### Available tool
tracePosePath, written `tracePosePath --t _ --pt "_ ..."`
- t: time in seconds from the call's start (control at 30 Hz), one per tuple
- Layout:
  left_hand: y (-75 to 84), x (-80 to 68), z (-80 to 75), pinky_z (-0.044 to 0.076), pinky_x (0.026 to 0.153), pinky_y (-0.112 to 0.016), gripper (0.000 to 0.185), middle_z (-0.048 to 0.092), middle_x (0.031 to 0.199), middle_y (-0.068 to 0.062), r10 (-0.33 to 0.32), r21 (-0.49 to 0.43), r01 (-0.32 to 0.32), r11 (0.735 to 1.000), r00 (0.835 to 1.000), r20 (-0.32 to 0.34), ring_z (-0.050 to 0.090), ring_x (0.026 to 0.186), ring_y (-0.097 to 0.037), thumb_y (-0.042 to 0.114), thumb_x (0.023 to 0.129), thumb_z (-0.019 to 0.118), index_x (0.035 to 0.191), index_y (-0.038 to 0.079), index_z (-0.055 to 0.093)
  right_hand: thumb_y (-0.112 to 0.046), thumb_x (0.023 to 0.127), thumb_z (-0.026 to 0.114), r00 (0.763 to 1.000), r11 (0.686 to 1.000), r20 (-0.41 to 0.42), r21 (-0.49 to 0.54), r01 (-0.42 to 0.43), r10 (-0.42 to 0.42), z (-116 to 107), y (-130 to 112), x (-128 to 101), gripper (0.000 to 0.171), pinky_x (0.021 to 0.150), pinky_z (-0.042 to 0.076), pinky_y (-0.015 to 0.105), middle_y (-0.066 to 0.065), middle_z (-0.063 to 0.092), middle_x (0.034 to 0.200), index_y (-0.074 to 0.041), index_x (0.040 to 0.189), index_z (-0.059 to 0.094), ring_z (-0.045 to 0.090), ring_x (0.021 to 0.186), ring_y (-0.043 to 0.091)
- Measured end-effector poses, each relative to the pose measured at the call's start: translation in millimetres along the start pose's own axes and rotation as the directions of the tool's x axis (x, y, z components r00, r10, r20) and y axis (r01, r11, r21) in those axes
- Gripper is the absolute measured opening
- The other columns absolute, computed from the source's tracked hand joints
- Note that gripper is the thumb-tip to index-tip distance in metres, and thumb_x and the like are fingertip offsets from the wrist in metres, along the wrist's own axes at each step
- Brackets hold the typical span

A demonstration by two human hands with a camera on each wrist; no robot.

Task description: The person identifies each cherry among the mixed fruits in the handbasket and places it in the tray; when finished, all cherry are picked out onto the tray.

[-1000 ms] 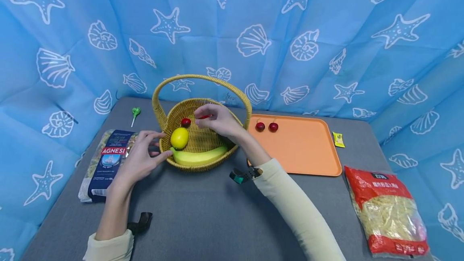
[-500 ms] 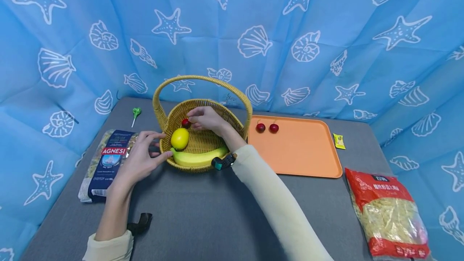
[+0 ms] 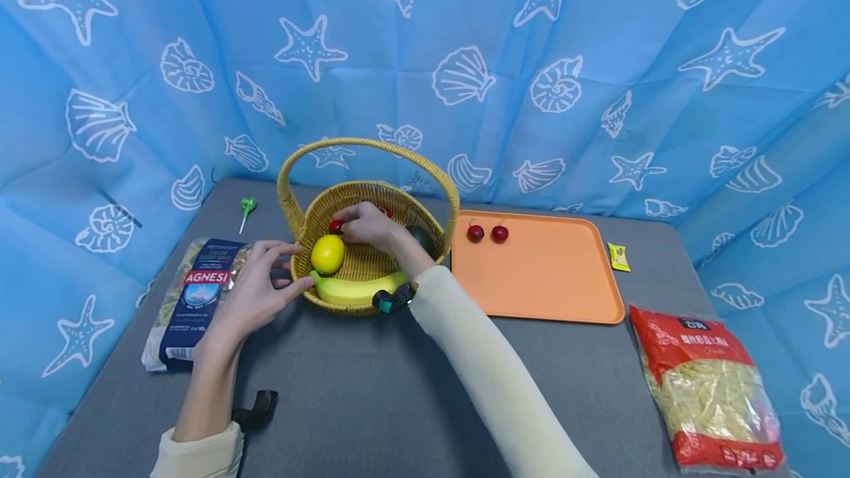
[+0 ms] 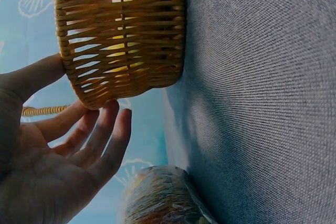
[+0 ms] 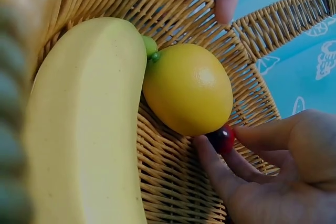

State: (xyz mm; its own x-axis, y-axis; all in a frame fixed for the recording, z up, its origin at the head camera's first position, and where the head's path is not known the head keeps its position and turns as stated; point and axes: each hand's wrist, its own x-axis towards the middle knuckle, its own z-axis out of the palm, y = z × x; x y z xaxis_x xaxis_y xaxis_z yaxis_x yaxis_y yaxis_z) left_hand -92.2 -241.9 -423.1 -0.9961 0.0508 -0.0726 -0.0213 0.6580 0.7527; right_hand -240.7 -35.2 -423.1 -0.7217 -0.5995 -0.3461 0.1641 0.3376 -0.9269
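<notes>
A wicker basket with a tall arched handle stands on the grey table. My left hand holds its left end, thumb and fingertips against the rim. Inside the basket, my right hand pinches a dark red cherry between thumb and fingers. Right against that cherry lies a yellow lemon. A banana stretches along the basket's near side. Behind my right hand shows another small red fruit, partly hidden. A dark green rounded thing sits at the basket's right end, partly covered by my forearm.
An orange tray bears two cherries. Right of it lie a yellow wrapped sweet and a red pasta bag. An AGNESI pasta bag and green lollipop lie left. A blue curtain hangs behind.
My right hand has moved left inside the basket to the cherry beside the lemon and now pinches it. The red fruit and dark green thing show more now. My left hand stays on the rim.
</notes>
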Motion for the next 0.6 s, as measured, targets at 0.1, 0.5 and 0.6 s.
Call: tracePosePath --t 0.1,0.5,0.6 --pt "0.2 -0.3 1.1 0.062 0.108 -0.059 0.063 0.039 0.157 -0.025 0.002 0.005 -0.002 1.000 1.000 -0.003 0.055 0.132 -0.042 0.027 0.103 0.076 0.155 0.001 0.051 0.005 0.110 0.045 0.999 1.000 0.019 0.012 -0.029 0.028 0.6 1.0 -0.1 0.048 0.124 0.052 0.048 0.023 0.052 0.162 0.004 0.158 0.050 0.058 0.143 0.037" --pt "0.8 -0.9 0.1 0.062 0.109 -0.060 0.064 0.038 0.159 -0.025 -0.005 0.013 0.005 1.000 1.000 0.002 0.056 0.131 -0.042 0.031 0.104 0.076 0.156 0.003 0.051 0.014 0.104 0.038 0.997 0.992 0.068 0.120 -0.049 0.041 2.8 4.2 1.6 0.060 0.129 0.047 0.048 0.019 0.046 0.166 -0.002 0.161 0.047 0.058 0.126 0.025" --pt "1.0 -0.6 0.1 0.062 0.108 -0.059 0.064 0.038 0.159 -0.025 -0.002 0.009 0.002 1.000 1.000 0.002 0.056 0.131 -0.042 0.031 0.104 0.076 0.156 0.003 0.051 0.013 0.104 0.037 0.996 0.991 0.074 0.122 -0.053 0.044 4.1 4.5 2.5 0.060 0.130 0.046 0.049 0.017 0.046 0.167 -0.002 0.161 0.046 0.057 0.134 0.028"
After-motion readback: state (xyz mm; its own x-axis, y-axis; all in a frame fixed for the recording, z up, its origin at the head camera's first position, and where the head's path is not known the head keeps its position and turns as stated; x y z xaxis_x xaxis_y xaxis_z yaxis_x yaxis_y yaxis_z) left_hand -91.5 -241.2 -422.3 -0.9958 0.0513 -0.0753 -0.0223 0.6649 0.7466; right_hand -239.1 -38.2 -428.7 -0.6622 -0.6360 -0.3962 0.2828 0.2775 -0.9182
